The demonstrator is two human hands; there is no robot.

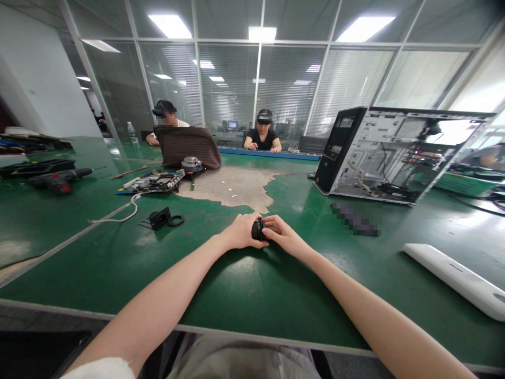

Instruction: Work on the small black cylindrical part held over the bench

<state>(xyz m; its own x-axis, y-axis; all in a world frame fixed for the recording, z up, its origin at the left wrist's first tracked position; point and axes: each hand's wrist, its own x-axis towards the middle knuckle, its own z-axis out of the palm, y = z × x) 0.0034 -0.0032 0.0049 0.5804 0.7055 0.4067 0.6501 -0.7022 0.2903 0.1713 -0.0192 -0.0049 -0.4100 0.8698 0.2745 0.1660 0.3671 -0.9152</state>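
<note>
Between my two hands, above the green table, is a small round black part [258, 230]. My left hand [241, 231] wraps round its left side, thumb below and fingers over the top. From the right, the thumb and fingers of my right hand [281, 231] pinch the same part. Both hands hide much of it. To the left lie a black bracket-like piece [159, 218] and a black ring [175, 221], side by side on the table.
An open computer case [379, 158] stands at the right, near a dark pixelated item [355, 219] and a long white object [453, 279]. Back left are a circuit board [152, 182], a brown cloth-covered object [189, 147] and a drill [59, 180]. Two people sit across the table [221, 295].
</note>
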